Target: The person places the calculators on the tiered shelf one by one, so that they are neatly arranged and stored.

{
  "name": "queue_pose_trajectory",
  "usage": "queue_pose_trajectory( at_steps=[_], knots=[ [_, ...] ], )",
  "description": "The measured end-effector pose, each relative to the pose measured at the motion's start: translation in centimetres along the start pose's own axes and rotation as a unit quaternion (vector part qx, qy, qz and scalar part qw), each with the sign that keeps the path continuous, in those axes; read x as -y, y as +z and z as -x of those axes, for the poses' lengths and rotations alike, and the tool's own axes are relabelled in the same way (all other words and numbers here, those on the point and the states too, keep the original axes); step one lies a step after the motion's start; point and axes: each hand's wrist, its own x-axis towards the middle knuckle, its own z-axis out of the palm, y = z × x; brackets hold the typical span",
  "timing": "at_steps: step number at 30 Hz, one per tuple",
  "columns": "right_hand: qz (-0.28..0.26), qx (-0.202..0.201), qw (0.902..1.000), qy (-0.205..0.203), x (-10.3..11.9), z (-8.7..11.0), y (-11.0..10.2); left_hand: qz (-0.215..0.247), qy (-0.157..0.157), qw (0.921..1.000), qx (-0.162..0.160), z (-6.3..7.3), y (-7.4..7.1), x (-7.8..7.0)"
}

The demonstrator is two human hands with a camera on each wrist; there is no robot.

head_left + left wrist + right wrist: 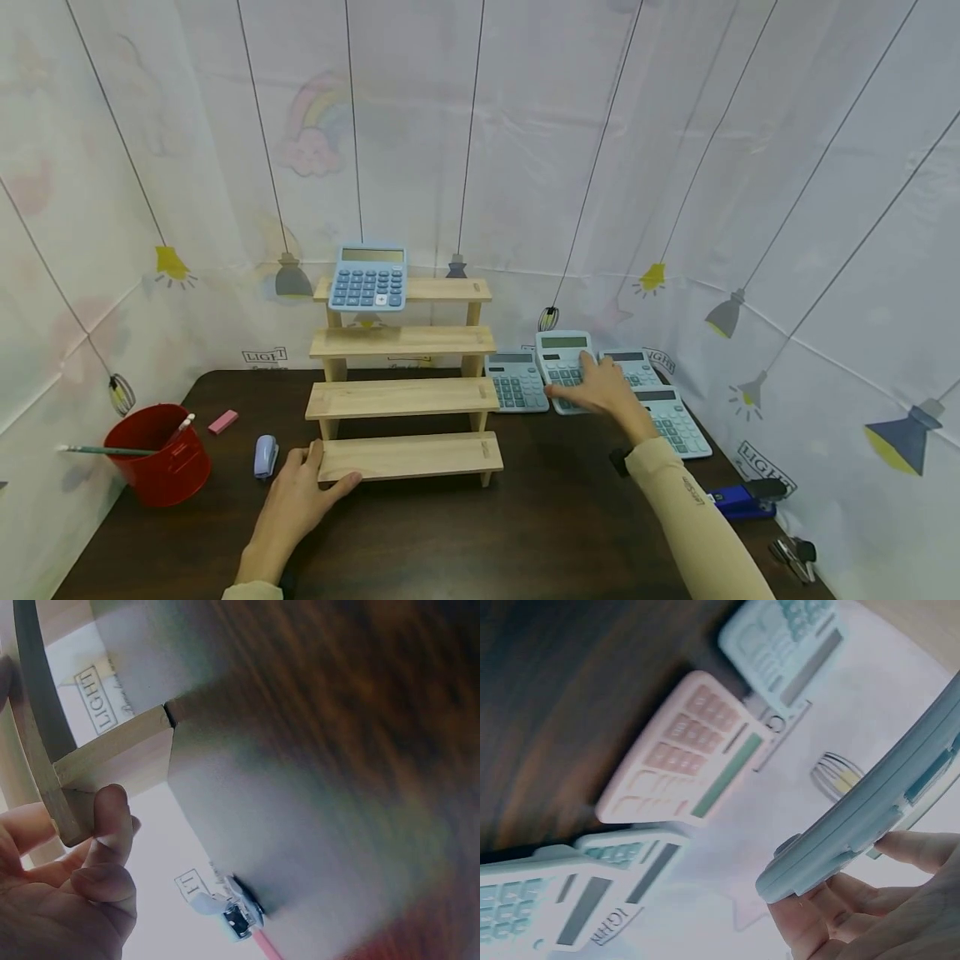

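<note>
A four-step wooden display rack (411, 398) stands mid-table, with a blue calculator (368, 277) on its top step. My left hand (294, 506) grips the left end of the lowest step; in the left wrist view, fingers (111, 825) curl about the board's corner. To the right of the rack, my right hand (600, 385) holds a light blue calculator (564, 367) by its edges. The right wrist view shows that calculator (855, 817) raised, with a pink calculator (682, 754) lying beyond it. Light blue calculators (517, 383) lie either side, including one (675, 421) nearer my forearm.
A red bucket (159, 458) with pencils, a pink eraser (223, 422) and a small light blue stapler (266, 456) are at the left. At the right edge lie a blue stapler (742, 498) and small metal items (793, 557). A printed curtain (450, 125) surrounds the table.
</note>
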Motion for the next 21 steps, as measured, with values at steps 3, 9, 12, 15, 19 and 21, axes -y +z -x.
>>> queue_pose_trajectory(
  at_steps=[3,9,12,15,19,21],
  knots=[
    [0.001,-0.003,1.0000,-0.007,0.6,-0.4,-0.6,0.000,0.000,1.0000,0.000,0.0,0.1,0.0],
    [0.004,-0.016,0.9995,-0.027,2.4,-1.5,-2.1,-0.001,-0.002,1.0000,0.002,0.0,0.0,0.2],
    [0.004,-0.028,0.9990,-0.036,3.5,-1.9,-2.9,-0.001,-0.003,1.0000,0.003,0.0,-0.1,0.3],
    [0.003,-0.034,0.9984,-0.045,4.6,-2.3,-3.7,-0.001,-0.003,1.0000,0.002,0.0,-0.1,0.3],
    [-0.002,-0.039,0.9979,-0.052,5.9,-2.8,-4.7,0.001,-0.001,1.0000,0.002,0.0,0.1,0.2],
    [-0.007,-0.037,0.9979,-0.053,6.5,-3.1,-5.1,0.003,0.000,1.0000,0.002,0.0,0.1,0.2]
  ],
)
